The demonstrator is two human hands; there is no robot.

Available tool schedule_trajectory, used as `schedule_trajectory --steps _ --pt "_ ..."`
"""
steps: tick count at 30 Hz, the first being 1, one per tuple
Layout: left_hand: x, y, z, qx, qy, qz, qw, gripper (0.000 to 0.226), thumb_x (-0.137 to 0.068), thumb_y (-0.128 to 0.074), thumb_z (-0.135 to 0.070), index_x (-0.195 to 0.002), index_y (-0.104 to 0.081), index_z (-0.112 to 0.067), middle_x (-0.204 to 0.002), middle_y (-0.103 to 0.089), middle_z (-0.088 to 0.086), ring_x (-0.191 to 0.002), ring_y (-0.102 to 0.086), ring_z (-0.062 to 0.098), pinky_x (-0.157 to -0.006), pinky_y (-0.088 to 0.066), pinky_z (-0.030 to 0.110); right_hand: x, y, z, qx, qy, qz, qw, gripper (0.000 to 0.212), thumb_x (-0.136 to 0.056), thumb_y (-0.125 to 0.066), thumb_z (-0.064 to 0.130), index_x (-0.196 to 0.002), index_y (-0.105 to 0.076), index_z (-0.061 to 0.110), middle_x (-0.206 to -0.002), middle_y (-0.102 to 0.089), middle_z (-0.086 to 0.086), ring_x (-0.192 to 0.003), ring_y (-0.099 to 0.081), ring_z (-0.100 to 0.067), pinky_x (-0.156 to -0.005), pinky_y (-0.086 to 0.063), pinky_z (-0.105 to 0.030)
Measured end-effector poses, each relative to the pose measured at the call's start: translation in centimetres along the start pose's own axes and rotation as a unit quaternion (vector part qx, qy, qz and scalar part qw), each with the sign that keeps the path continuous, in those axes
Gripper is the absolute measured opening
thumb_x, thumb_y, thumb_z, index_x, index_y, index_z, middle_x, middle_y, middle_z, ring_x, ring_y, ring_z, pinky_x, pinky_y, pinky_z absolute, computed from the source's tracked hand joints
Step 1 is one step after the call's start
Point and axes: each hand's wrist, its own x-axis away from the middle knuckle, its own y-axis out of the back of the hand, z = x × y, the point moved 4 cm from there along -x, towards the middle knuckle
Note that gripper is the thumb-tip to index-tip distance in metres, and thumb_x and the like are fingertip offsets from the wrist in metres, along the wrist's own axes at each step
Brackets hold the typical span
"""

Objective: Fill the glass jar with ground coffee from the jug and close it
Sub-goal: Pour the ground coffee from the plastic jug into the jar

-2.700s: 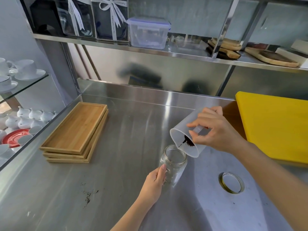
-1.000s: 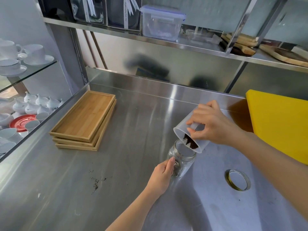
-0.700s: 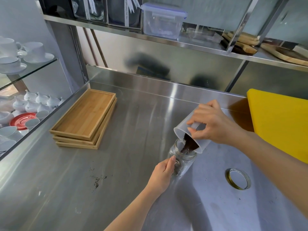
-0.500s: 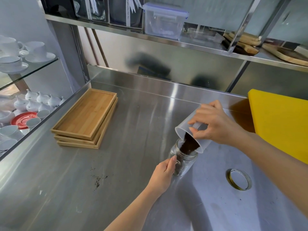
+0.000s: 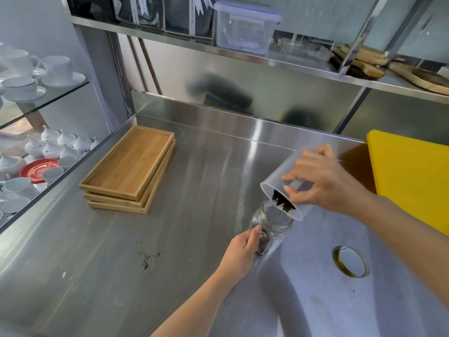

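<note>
Nearest us, our left hand (image 5: 239,251) wraps the glass jar (image 5: 273,228) standing on the steel counter (image 5: 194,239), its fingers curled behind the glass and hiding its near side. Beside it to the right lies the lid (image 5: 351,261). Just above the jar's mouth, our right hand (image 5: 323,183) pinches the tilted jug (image 5: 289,190), ground coffee (image 5: 281,203) at its lip; the jug's base is hidden.

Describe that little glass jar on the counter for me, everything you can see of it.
The small clear glass jar with a threaded neck stands upright on the steel counter, its mouth open and lidless. A little dark ground coffee lies at its bottom; most of it looks empty. The left hand grips its side. The tilted translucent plastic jug, held by the right hand, hangs just over its rim.
</note>
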Motion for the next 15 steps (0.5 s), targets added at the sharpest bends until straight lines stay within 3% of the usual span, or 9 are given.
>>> schedule_trajectory --steps 6,13,15 --pt "0.06 -0.01 -0.02 -0.004 -0.001 0.003 1.000 0.045 -0.096 -0.032 -0.048 -0.065 -0.033 -0.015 -0.063 -0.033 0.000 -0.060 -0.028 0.014 -0.061 -0.025 0.032 0.38 -0.13 0.05 0.007 0.005 -0.009 1.000 0.031 -0.076 -0.051 0.032 -0.068 -0.066 0.006 -0.062 -0.062 -0.010 -0.073 -0.042 -0.018 -0.067 -0.034 -0.042" --pt "0.00 -0.04 0.01 -0.013 -0.010 0.000 1.000 0.046 -0.092 -0.030 -0.052 -0.066 -0.034 -0.014 -0.065 -0.034 0.003 -0.061 -0.029 0.014 -0.061 -0.025 0.031 0.43 0.09 -0.35 -0.002 -0.010 -0.011 1.000 0.032 -0.076 -0.052 0.032 -0.068 -0.067 0.005 -0.061 -0.061 -0.010 -0.072 -0.040 -0.018 -0.073 -0.026 -0.034" --pt "-0.02 -0.03 0.01 -0.012 -0.012 0.000 1.000 0.046 -0.094 -0.030 -0.050 -0.066 -0.034 -0.015 -0.064 -0.034 0.002 -0.060 -0.029 0.013 -0.060 -0.025 0.030 0.50 0.16 -0.35 -0.002 -0.011 -0.012 1.000 0.032 -0.076 -0.052 0.032 -0.067 -0.067 0.005 -0.062 -0.062 -0.010 -0.073 -0.040 -0.019 -0.073 -0.028 -0.037"
